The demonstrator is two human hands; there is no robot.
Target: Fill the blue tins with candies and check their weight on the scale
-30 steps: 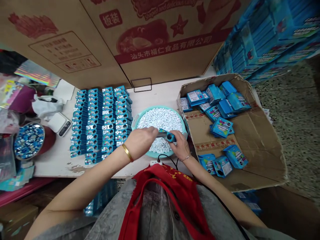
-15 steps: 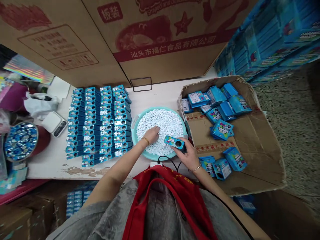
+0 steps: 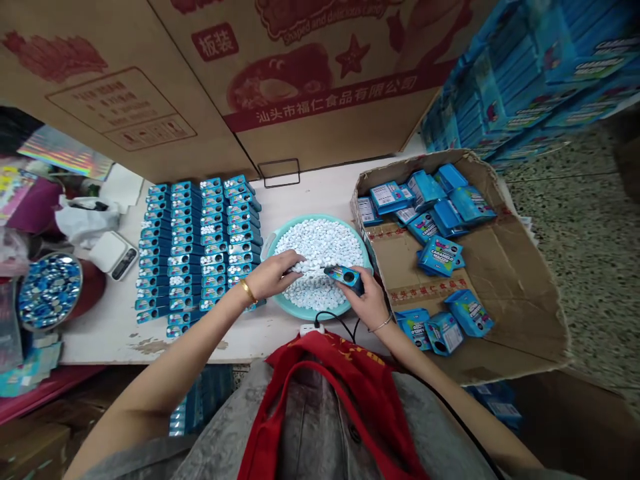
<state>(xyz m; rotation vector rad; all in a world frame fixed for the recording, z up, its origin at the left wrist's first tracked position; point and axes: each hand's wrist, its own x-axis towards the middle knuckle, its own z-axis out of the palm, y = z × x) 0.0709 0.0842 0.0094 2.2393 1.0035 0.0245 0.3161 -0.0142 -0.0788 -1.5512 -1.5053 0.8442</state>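
Note:
My left hand [image 3: 274,272] is over the left side of a round turquoise basin [image 3: 369,257]. Its fingers are curled, with white candies [image 3: 325,233] at the fingertips; how many it holds is hidden. The basin is filled with these small round candies. My right hand [image 3: 369,303] grips a small blue candy box [image 3: 345,277] above the basin's right side. The box is tilted towards my left hand, and a dark round hole shows on its narrow face.
Rows of blue boxes [image 3: 213,230] stand at the left, many with candies on top. A cut-down carton [image 3: 520,307] at the right holds loose boxes [image 3: 440,255]. Behind are large cartons [image 3: 320,153]. A scale [image 3: 114,255] and a tub [image 3: 93,287] sit far left; a cable [image 3: 337,317] lies in front.
My left hand has moved left and towards me, from deep among the candies to the basin's left side. The right hand keeps the box, which has tilted slightly.

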